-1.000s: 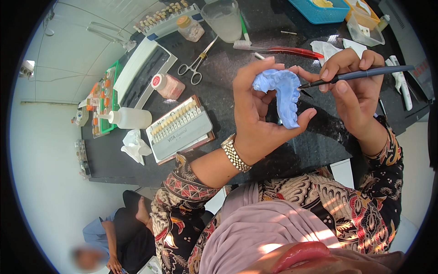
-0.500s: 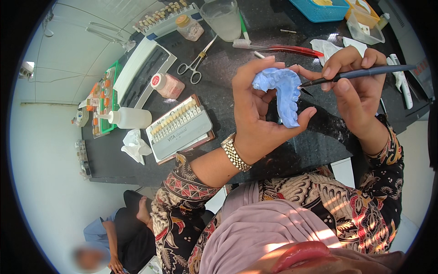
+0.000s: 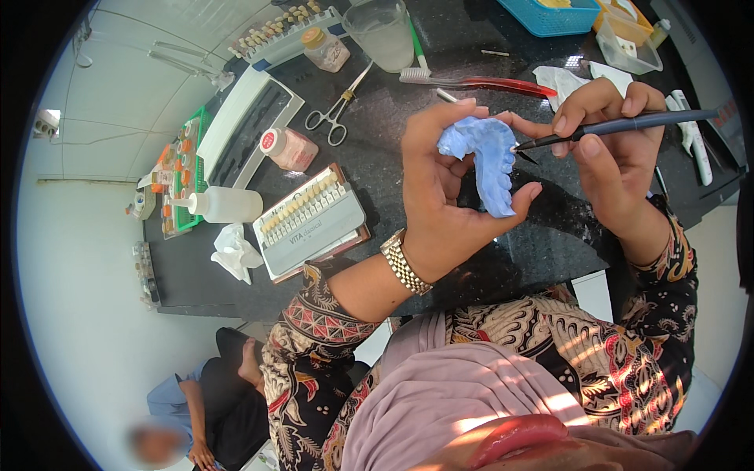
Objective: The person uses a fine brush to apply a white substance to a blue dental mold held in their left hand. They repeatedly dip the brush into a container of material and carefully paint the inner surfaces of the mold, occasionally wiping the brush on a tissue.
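Observation:
A light-blue horseshoe-shaped dental cast (image 3: 492,161) with a row of teeth along its outer edge rests in my left hand (image 3: 436,192), whose fingers and thumb curve round it above the table. In my right hand (image 3: 620,169) is a slim dark brush-like pen tool (image 3: 628,124), pinched between thumb and fingers. Its fine tip meets the toothed edge of the cast, where a small pale spot shows. Whether that tip is bristle or metal is too small to tell. One finger of my right hand reaches toward the cast.
On the black table (image 3: 377,188) lie a tooth shade guide (image 3: 310,224), scissor-like forceps (image 3: 339,118), a red toothbrush (image 3: 479,81), powder jars (image 3: 288,147), a white squeeze bottle (image 3: 228,204) and a cup of cloudy liquid (image 3: 381,35). Crumpled tissue (image 3: 236,253) sits left. A person (image 3: 192,400) sits lower left.
The cast has shifted very slightly in my left hand's hold. The tool's tip stays at its toothed edge, and both hands keep nearly the same place.

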A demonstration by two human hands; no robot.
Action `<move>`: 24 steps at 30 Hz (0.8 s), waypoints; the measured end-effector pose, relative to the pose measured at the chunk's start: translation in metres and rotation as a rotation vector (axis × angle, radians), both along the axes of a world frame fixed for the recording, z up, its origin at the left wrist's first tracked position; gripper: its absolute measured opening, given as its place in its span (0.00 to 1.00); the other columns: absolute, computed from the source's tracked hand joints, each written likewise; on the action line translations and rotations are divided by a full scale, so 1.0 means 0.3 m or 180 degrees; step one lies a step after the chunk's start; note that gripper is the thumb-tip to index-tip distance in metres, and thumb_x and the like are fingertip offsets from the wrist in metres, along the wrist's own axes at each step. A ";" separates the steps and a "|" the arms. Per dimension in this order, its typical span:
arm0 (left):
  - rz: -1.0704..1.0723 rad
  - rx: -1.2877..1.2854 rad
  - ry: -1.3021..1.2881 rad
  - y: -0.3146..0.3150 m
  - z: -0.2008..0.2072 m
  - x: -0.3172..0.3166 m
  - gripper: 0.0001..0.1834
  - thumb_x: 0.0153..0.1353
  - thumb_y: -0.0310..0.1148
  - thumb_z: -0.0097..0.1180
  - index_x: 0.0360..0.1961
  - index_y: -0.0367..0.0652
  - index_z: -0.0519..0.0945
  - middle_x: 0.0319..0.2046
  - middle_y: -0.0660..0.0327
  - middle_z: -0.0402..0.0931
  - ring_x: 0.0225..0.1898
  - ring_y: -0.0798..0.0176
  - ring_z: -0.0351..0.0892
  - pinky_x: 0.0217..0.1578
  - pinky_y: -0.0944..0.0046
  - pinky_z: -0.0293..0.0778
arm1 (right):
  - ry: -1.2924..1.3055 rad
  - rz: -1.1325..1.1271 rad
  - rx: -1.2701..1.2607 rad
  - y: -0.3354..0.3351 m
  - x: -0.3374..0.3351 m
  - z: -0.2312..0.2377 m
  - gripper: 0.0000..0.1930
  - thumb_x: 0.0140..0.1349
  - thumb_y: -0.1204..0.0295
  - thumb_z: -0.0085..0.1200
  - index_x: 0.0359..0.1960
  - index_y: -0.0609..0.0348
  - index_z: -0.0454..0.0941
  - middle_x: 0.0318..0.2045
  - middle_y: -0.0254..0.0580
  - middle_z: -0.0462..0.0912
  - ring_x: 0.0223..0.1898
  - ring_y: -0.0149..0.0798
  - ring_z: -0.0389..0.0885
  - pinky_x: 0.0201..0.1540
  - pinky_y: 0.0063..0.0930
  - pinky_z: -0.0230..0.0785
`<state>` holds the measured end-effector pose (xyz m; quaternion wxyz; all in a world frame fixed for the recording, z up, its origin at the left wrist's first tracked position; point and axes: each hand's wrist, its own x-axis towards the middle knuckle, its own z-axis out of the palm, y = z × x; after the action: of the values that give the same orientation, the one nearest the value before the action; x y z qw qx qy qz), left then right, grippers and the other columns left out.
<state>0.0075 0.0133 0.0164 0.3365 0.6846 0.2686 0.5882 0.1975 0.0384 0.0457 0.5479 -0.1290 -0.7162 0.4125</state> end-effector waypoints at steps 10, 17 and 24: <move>-0.0003 0.0091 0.0097 0.006 -0.006 0.001 0.50 0.40 0.23 0.71 0.60 0.47 0.49 0.49 0.51 0.64 0.45 0.60 0.74 0.45 0.64 0.75 | 0.0042 -0.0319 0.0035 -0.009 -0.020 -0.007 0.18 0.61 0.79 0.43 0.47 0.50 0.49 0.37 0.51 0.69 0.33 0.33 0.69 0.37 0.22 0.66; -0.0032 0.0212 0.0174 0.008 -0.003 0.000 0.50 0.41 0.23 0.71 0.60 0.48 0.48 0.50 0.50 0.63 0.49 0.56 0.73 0.46 0.63 0.75 | 0.0002 -0.0101 0.0052 0.001 0.009 0.002 0.20 0.61 0.83 0.42 0.47 0.49 0.47 0.39 0.56 0.69 0.36 0.35 0.72 0.38 0.24 0.69; -0.0050 0.0223 0.0161 0.006 -0.002 0.002 0.50 0.41 0.22 0.70 0.60 0.48 0.48 0.50 0.50 0.63 0.49 0.57 0.73 0.46 0.63 0.75 | -0.0127 -0.0062 0.0148 -0.002 0.010 0.003 0.21 0.60 0.84 0.42 0.47 0.48 0.47 0.39 0.56 0.69 0.36 0.35 0.72 0.39 0.25 0.69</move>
<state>0.0082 0.0151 0.0159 0.3100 0.7126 0.2509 0.5771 0.2005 0.0379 0.0466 0.5403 -0.1314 -0.7352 0.3877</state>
